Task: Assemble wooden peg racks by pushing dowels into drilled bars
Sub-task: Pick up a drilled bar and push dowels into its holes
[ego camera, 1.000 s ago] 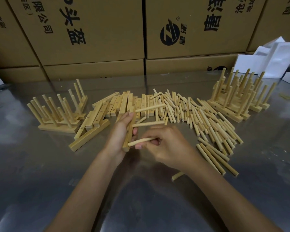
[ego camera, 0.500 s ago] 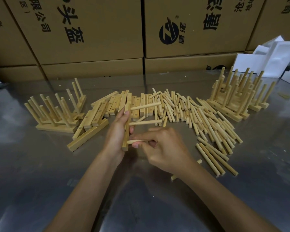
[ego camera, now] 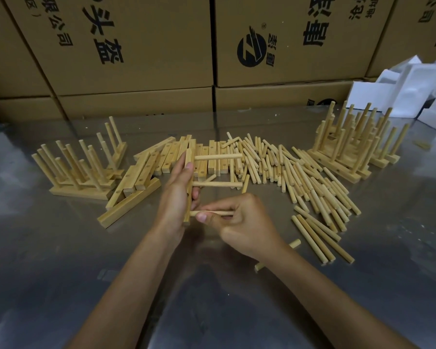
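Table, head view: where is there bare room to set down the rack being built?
Bare steel table lies near-left, bordered by the left forearm and the loose bars. Another free strip runs behind the parts, before the cardboard boxes. Crowded: the dowel pile mid-right, finished racks at far left and far right.

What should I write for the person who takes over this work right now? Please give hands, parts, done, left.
Left hand: grips the drilled bar upright.
Right hand: pinches the third dowel, its tip at the bar's lowest hole.
Done: two dowels stick out of this bar; finished racks stand left and far right.
Parts: spare bars behind the hands, loose dowels to the right.
Left: seat the third dowel, then continue with the spare bars.
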`<state>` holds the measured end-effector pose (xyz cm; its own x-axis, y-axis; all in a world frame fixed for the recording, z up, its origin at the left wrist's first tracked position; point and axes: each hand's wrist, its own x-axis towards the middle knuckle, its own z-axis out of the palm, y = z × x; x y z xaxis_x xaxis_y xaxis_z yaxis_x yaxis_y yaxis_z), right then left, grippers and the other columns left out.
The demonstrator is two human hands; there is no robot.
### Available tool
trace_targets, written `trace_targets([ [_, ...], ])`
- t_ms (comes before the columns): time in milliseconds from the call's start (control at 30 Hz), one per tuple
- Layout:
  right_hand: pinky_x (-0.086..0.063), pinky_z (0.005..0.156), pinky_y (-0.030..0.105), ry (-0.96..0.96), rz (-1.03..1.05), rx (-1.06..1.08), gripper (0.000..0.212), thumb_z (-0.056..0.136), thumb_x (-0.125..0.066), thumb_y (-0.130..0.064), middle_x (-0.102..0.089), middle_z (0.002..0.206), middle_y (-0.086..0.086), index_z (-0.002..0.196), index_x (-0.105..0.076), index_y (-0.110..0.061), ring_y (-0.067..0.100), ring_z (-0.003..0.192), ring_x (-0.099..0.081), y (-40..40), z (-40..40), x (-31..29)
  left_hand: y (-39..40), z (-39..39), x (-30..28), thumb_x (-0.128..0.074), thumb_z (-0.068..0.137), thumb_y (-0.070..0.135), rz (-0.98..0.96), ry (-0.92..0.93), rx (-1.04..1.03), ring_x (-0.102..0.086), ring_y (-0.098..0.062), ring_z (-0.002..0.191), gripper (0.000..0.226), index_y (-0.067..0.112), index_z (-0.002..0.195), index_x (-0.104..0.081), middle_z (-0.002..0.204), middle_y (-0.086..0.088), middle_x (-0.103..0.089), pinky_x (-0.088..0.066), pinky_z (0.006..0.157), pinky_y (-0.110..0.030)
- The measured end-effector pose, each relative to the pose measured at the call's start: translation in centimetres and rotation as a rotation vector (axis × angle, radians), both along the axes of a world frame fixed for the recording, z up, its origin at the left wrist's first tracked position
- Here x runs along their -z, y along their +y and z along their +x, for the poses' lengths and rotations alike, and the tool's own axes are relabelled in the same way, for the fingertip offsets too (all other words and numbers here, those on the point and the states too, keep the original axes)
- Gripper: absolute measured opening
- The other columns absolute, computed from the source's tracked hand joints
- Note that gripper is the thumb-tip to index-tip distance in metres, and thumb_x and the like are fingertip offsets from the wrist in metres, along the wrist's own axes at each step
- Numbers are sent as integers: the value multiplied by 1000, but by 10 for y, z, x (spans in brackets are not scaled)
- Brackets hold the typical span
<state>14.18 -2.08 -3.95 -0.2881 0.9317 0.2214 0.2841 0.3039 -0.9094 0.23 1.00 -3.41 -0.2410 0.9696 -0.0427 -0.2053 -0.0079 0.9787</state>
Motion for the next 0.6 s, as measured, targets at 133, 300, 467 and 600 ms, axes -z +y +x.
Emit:
trace_targets([
  [133, -50, 67, 24, -81, -20, -7, 7, 84, -79, -27, -74, 80, -11, 89, -79, -22, 5, 75, -65, 3, 7, -13, 0, 4, 2, -50, 104, 35, -22, -73, -28, -52, -2, 63, 39, 40, 142, -52, 110, 10, -63, -46, 56, -19],
  [300, -54, 56, 23, 20, -127, -130, 24, 87, -76, -28, -75, 81, -10, 106, -64, -21, 7, 56, -64, 7, 28, -38, 3, -1, 2, -47, 106, 35, -32, -199, -36, -51, -6, 58, 38, 24, 142, -54, 82, 7, -63, -44, 53, -22],
  [467, -56, 57, 32, 63, -245, -77, 35, 87, -72, -44, -75, 80, 4, 100, -64, -12, 19, 56, -62, 10, 33, -39, 10, -13, 9, -37, 108, 42, -28, -294, -120, -50, -10, 48, 44, 10, 129, -58, 59, 4, -56, -42, 44, -22],
  [600, -48, 45, 20, 11, -297, -71, 34, 82, -74, -51, -72, 76, -2, 95, -67, -20, 6, 52, -59, -1, -2, -19, 11, 0, 12, -39, 104, 52, -98, -290, -183, -61, -14, 56, 50, 12, 108, -68, 57, 3, -62, -56, 74, -37],
])
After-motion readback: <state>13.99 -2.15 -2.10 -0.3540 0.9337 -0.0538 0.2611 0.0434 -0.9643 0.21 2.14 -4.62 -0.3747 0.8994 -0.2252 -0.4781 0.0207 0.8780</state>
